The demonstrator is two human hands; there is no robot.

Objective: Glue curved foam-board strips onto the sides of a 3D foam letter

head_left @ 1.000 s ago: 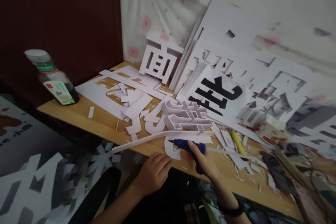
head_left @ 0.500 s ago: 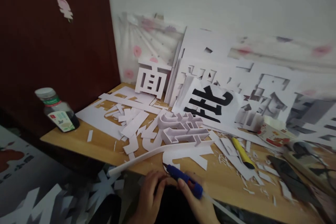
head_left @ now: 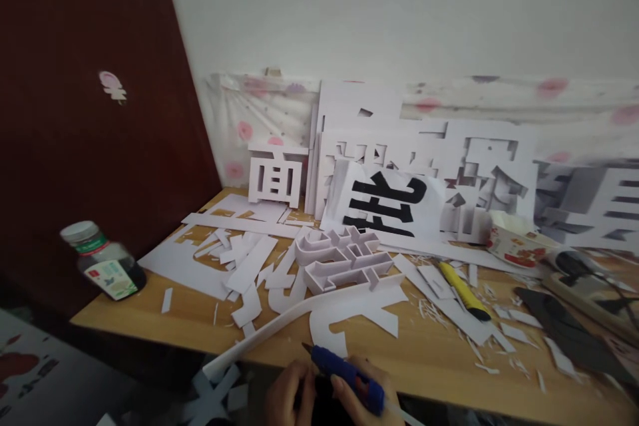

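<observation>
My right hand (head_left: pixel 352 405) grips a blue hot glue gun (head_left: pixel 344 373) at the table's front edge, its dark nozzle pointing up and left. A white glue stick (head_left: pixel 405 418) trails from its back end. Just left of the nozzle, my left hand (head_left: pixel 289 394) is closed with curled fingers; anything pinched there is hidden. Beyond the hands stands a hollow white character of raised foam-board walls (head_left: pixel 349 273). A long white strip (head_left: pixel 269 327) curves from it past the table edge. Under the strip lies a flat white cutout (head_left: pixel 359 315).
White scraps (head_left: pixel 244 266) cover the left side near a dark-filled bottle (head_left: pixel 107 263). A yellow-handled tool (head_left: pixel 464 291), a paper bowl (head_left: pixel 514 243) and a dark flat object (head_left: pixel 564 329) sit right. Finished letters (head_left: pixel 275 180), a printed sheet (head_left: pixel 387 200) and cut boards lean behind.
The camera view has tilted up and levelled, so the table and hands sit lower in the picture. The glue gun stays in my right hand, with my left hand still beside its nozzle.
</observation>
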